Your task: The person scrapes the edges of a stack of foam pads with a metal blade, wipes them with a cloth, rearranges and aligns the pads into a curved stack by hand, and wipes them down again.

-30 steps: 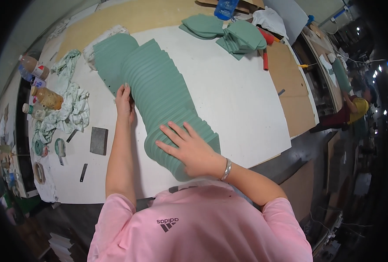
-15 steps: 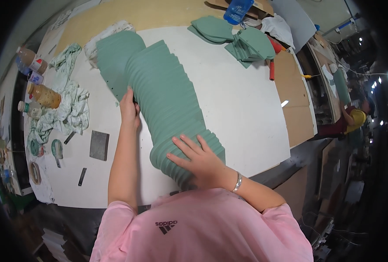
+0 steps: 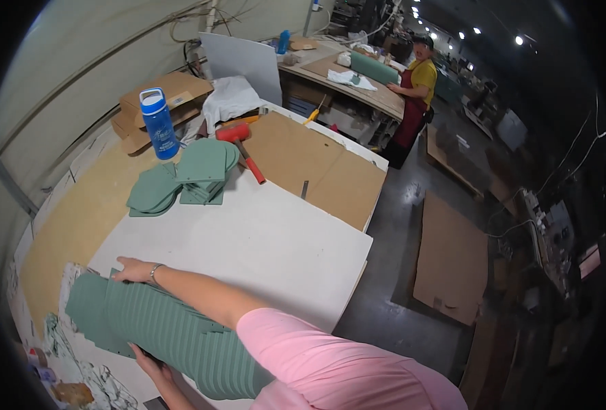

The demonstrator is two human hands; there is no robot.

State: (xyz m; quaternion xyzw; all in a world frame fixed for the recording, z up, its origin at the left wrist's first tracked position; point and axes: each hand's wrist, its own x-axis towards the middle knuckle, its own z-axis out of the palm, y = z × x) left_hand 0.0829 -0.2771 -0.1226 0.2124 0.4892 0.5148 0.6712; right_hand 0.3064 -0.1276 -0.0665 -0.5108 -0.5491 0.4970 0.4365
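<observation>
A long fanned row of overlapping green sheets (image 3: 173, 328) with rounded ends lies on the white table at the lower left. At its far left end is a flatter green stack (image 3: 88, 307) with small holes along one edge. My right hand (image 3: 135, 269) reaches across the row and is closed on its upper edge near that end, one finger pointing outward. My left hand (image 3: 154, 372) presses against the near edge, its fingers partly hidden by the sheets. Farther back are smaller piles of green pieces (image 3: 204, 160).
A red mallet (image 3: 233, 132) lies beside the piles, near a blue bottle (image 3: 158, 126) and cardboard (image 3: 129, 123). Brown board (image 3: 296, 160) covers the table's far right. A crumpled cloth (image 3: 98, 379) lies lower left. Another person (image 3: 419, 85) stands at a farther table.
My view has swung to the right. My right hand has gone from the near end of the row to its far end; my left hand remains at the row's side.
</observation>
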